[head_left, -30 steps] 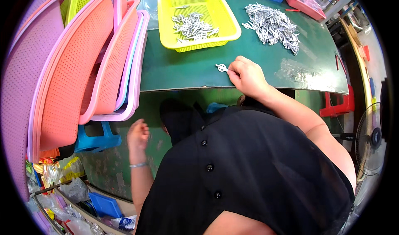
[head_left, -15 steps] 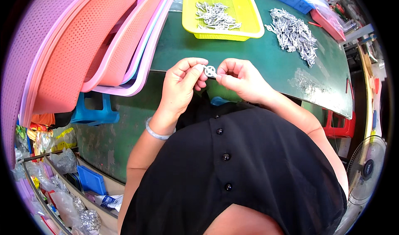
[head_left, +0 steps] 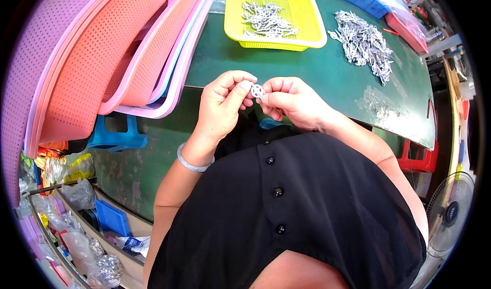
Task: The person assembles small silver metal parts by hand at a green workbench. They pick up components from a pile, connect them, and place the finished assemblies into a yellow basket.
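The disc, small, pale metal with holes, is half covered by fingertips, so its full outline and any detail are hard to make out; it sits at the near edge of the table, above the person's chest, between the two hands. Left hand has thumb and forefinger clamped on the disc's left side, the other fingers curled in. Right hand pinches the disc's right side with its fingertips (thumb mostly hidden behind the fingers). A pale bangle on the left wrist. The black shirt fills the lower frame and hides the lap and floor below. Table is dark green, scuffed, its far side cut off by the frame's rim. On it, well beyond the hands: a yellow basket with a small heap of metal pieces, and to its right a loose pile of parts of the same silvery kind. Stacked pink and orange trays lean over the table's left end. Under them a blue stool. A red stool and a fan at right, bagged clutter lower left.
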Motion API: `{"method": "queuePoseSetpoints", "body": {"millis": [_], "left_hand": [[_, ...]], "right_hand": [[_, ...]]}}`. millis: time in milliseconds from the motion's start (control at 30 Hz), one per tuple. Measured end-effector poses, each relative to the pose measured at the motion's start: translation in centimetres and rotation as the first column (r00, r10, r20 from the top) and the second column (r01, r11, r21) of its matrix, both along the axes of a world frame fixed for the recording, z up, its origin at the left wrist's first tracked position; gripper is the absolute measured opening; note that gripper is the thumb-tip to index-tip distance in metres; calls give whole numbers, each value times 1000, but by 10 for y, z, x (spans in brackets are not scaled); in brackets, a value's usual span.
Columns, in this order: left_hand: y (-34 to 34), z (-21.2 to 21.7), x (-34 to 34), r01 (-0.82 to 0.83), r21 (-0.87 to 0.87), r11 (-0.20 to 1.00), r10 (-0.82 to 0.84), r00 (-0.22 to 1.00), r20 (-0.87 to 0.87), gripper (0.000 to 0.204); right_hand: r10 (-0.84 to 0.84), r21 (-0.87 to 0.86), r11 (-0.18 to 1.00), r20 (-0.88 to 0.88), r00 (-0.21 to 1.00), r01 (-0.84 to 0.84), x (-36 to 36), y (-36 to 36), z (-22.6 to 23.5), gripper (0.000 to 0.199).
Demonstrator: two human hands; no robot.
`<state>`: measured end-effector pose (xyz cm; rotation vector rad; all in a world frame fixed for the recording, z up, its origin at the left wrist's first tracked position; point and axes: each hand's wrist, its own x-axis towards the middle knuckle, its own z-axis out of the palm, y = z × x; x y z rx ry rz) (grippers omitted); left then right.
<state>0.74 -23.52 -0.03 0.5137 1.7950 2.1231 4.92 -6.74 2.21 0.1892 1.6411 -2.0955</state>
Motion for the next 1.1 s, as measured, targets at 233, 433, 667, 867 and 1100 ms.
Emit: {"method": "queuePoseSetpoints", "body": {"millis": [233, 433, 667, 867, 1100], "left_hand": [[0, -4, -2, -4, 21, 1000, 3, 999, 48, 12], [-4, -10, -9, 23, 103, 994, -40, 986, 161, 12], [-6, -7, -9, -10, 126, 992, -15, 980, 197, 12], [-6, -4, -9, -23, 130, 991, -5, 977, 212, 12], [-4, -3, -9, -19, 126, 992, -10, 976, 219, 12]], "right_hand": [[1, -48, 999, 2, 1000, -1, -3, -2, -6, 7], [10, -128, 992, 9, 1000, -8, -2, -2, -8, 8], [25, 5, 1000, 16, 1000, -25, -1, -5, 3, 9], [33, 3, 999, 34, 999, -34, -2, -5, 2, 12], [31, -39, 999, 39, 999, -29, -3, -4, -2, 15]]}}
